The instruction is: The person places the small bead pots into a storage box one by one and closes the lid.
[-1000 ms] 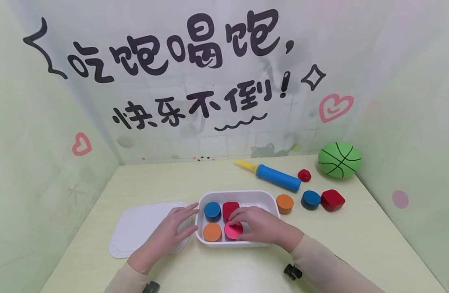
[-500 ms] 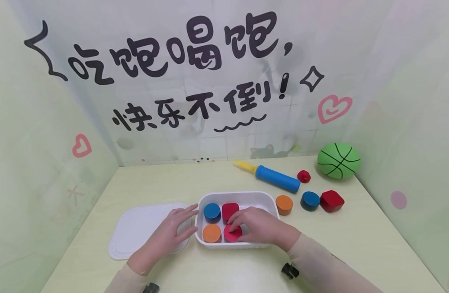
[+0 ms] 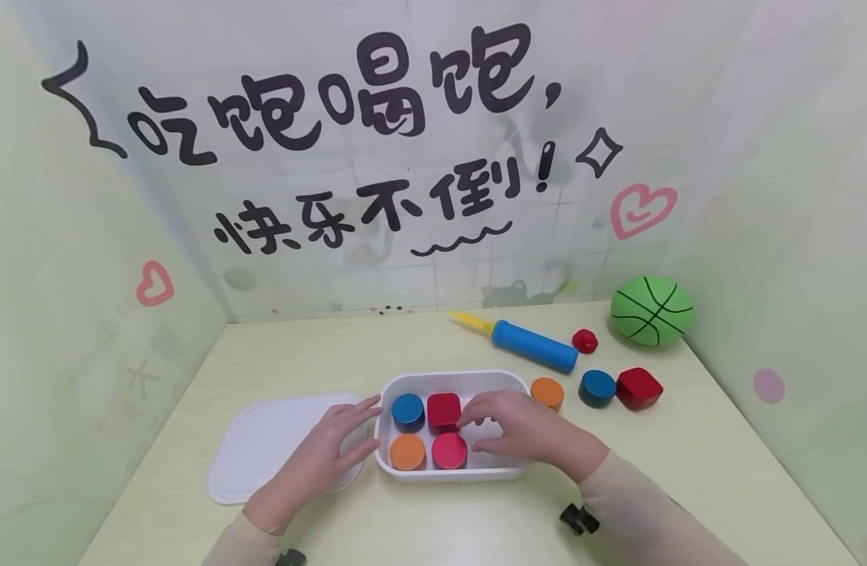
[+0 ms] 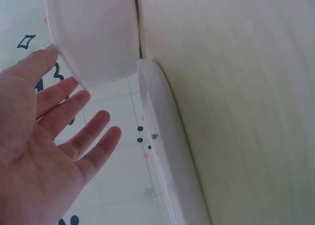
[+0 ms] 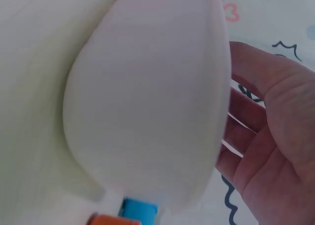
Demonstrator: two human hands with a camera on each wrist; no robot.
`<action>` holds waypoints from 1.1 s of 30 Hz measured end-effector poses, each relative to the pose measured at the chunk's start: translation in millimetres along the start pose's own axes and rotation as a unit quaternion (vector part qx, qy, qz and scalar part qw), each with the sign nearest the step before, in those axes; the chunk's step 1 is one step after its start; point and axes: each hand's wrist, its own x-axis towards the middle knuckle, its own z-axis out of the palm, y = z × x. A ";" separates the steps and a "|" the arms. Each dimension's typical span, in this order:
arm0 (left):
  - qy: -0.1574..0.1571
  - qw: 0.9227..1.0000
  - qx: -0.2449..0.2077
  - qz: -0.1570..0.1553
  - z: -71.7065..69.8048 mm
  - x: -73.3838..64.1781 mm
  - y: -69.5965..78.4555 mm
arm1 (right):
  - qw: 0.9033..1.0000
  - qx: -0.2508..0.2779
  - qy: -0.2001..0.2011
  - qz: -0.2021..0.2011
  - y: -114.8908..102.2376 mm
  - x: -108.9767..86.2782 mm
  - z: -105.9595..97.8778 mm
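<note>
A white box (image 3: 468,475) holds a blue round block (image 3: 408,412), a red square block (image 3: 443,410), an orange round block (image 3: 408,452) and a pink round block (image 3: 450,450), all in its left part. My left hand (image 3: 325,444) touches the box's left rim with its fingertips, fingers spread, as the left wrist view also shows. Over the right half of the box hovers my right hand (image 3: 521,428), fingers loosely bent and holding nothing, just right of the pink block. In the right wrist view the box wall (image 5: 147,102) hides its fingertips.
A white lid (image 3: 270,440) lies flat left of the box, partly under my left hand. To the right are an orange block (image 3: 548,393), a blue block (image 3: 597,388) and a red block (image 3: 639,388). Behind are a blue pump (image 3: 535,346), a small red piece (image 3: 585,340) and a green ball (image 3: 651,310).
My right hand has let go of the pink block and moved up and to the right. The pink block stays in the box's front row. My left hand has kept its place.
</note>
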 end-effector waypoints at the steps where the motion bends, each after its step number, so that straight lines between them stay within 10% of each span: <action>1: -0.001 1.000 0.000 -0.001 -0.1 0.0 0.2 | 1.000 0.000 0.008 -0.003 2.0 -2.7 -2.3; 20: -0.002 1.000 0.000 -0.003 -0.7 0.6 1.0 | 0.985 -0.011 0.170 0.035 72.4 -51.0 -39.8; 33: -0.016 1.000 -0.010 -0.021 -2.0 0.6 4.4 | 0.986 -0.021 0.147 0.081 103.6 -55.8 -42.7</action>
